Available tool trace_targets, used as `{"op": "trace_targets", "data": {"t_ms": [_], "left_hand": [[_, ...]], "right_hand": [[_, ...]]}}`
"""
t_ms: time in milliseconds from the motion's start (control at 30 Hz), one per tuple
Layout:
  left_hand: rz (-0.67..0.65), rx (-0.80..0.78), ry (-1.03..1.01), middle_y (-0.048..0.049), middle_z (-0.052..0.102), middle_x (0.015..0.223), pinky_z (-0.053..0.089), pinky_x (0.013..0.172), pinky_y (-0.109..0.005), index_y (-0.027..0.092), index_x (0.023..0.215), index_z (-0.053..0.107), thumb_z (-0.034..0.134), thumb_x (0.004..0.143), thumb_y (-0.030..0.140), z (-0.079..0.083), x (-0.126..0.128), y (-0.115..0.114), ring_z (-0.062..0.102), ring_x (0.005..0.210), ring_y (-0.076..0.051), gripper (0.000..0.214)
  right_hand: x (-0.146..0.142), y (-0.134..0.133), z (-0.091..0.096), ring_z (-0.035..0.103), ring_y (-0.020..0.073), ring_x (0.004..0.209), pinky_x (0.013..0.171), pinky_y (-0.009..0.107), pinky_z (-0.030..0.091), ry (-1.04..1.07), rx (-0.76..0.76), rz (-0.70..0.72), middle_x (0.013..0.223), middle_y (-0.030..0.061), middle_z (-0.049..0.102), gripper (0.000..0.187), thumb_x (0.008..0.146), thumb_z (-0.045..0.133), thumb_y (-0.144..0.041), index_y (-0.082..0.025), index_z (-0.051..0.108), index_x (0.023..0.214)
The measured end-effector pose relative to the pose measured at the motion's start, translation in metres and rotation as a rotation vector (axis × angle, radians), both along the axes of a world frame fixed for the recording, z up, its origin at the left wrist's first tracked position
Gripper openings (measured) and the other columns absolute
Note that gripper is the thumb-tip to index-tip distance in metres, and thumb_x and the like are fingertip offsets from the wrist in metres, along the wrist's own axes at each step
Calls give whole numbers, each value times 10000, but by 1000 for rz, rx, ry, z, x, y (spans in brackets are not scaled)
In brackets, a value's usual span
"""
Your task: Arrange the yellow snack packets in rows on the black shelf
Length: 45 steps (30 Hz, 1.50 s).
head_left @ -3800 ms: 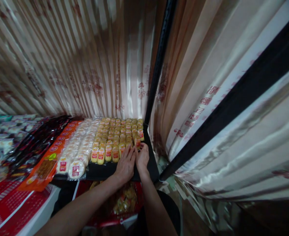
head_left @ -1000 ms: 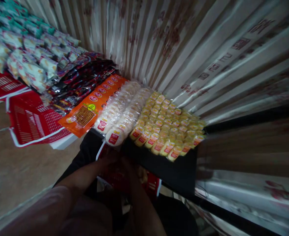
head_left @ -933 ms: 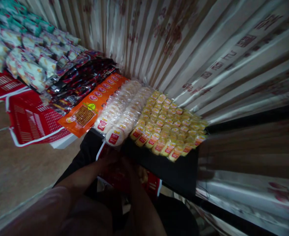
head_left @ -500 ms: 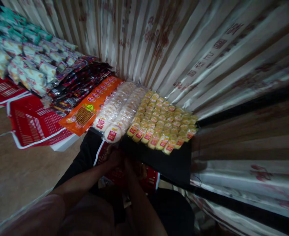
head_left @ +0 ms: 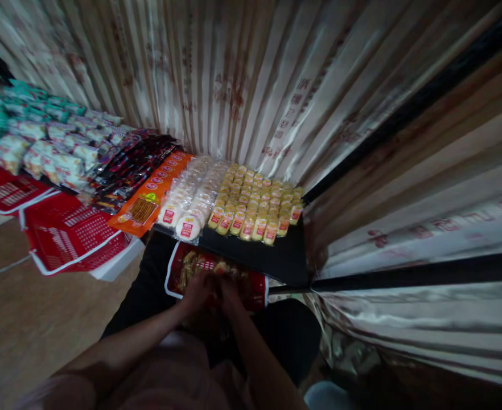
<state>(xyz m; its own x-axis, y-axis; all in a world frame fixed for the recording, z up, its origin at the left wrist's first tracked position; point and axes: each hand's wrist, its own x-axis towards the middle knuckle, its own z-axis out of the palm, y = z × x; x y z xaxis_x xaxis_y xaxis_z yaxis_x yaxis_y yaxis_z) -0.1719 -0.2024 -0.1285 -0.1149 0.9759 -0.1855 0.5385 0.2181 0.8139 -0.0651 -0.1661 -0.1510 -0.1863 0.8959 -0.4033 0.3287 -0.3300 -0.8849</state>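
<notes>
My left hand [head_left: 197, 291] and my right hand [head_left: 230, 291] are side by side, low in a red box [head_left: 172, 274] on my lap that holds yellow snack packets [head_left: 191, 263]. Both hands rest on those packets. The fingers are dark and smeared, so their grip is unclear. Just beyond the box a black shelf [head_left: 276, 261] carries neat rows of small yellow packets with red labels [head_left: 255, 200]. Its front strip is bare.
Left of the yellow rows lie round white packets [head_left: 189, 200], an orange pack [head_left: 148, 196], dark packs [head_left: 135, 162] and green-and-white bags [head_left: 41, 142]. Red baskets [head_left: 71, 239] sit below left. A striped curtain [head_left: 234, 85] hangs behind, with a black bar [head_left: 404, 276] at right.
My hands left the front row of yellow packets on the shelf and dropped into the red box on my lap. The view has since tilted so more of the box shows.
</notes>
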Motion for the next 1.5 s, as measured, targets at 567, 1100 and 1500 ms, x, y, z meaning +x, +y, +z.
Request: {"op": "trace_targets", "data": {"t_ms": [567, 1100, 1500], "left_hand": [[-177, 94, -106, -49, 662, 983, 490, 778, -279, 196, 1086, 562, 378, 847, 273, 63, 19, -22, 623, 844, -165, 311], [-348, 263, 32, -118, 536, 1229, 373, 1021, -345, 137, 1216, 467, 413, 781, 141, 111, 121, 104, 500, 1136, -199, 439], [-352, 230, 114, -129, 431, 1382, 261, 1105, -401, 101, 1290, 440, 289, 894, 282, 117, 182, 150, 367, 1296, -220, 461]], "right_hand": [[58, -27, 68, 642, 200, 848, 791, 348, 499, 345, 117, -50, 937, 44, 679, 370, 725, 580, -420, -215, 582, 1033], [124, 70, 90, 589, 206, 916, 850, 344, 458, -252, 555, -535, 1082, 122, 586, 500, 837, 371, -360, -155, 456, 1284], [158, 146, 85, 532, 232, 1052, 920, 359, 392, -304, 635, -655, 1138, 140, 568, 492, 807, 322, -281, -135, 464, 1255]]}}
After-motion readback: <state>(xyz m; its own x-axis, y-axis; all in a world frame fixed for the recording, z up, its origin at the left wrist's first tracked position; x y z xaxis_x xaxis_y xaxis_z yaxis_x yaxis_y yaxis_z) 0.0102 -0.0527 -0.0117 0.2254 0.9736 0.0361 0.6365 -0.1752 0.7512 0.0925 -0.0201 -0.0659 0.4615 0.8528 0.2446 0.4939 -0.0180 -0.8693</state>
